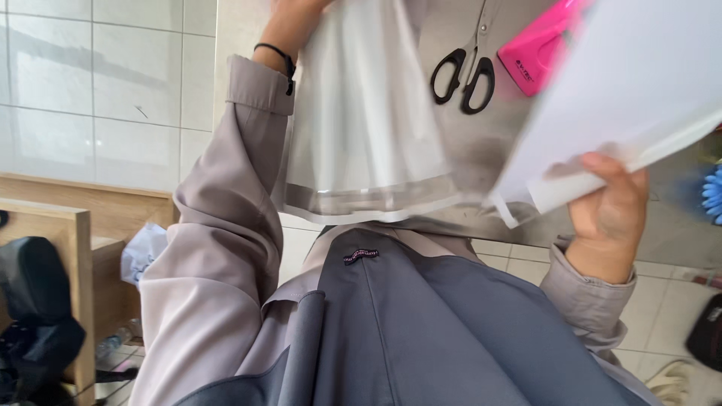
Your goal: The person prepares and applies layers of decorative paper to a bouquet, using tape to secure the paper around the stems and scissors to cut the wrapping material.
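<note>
My right hand [609, 218] grips the lower edge of a stack of white paper sheets [639, 98], lifted and tilted over the right side of a steel table [466, 162]. My left hand [295, 21] reaches to the top edge of the view. Only its wrist with a black band and the base of the hand show, and the fingers are cut off. It lies at the left edge of a translucent plastic sheet [361, 128] that lies flat on the table, overhanging the near edge.
Black-handled scissors [462, 75] and a pink stapler-like tool [538, 45] lie on the table beyond the sheets. A wooden bench [68, 225] with a black bag [34, 301] stands at the left. Something blue [713, 195] pokes in at the right edge. The floor is tiled.
</note>
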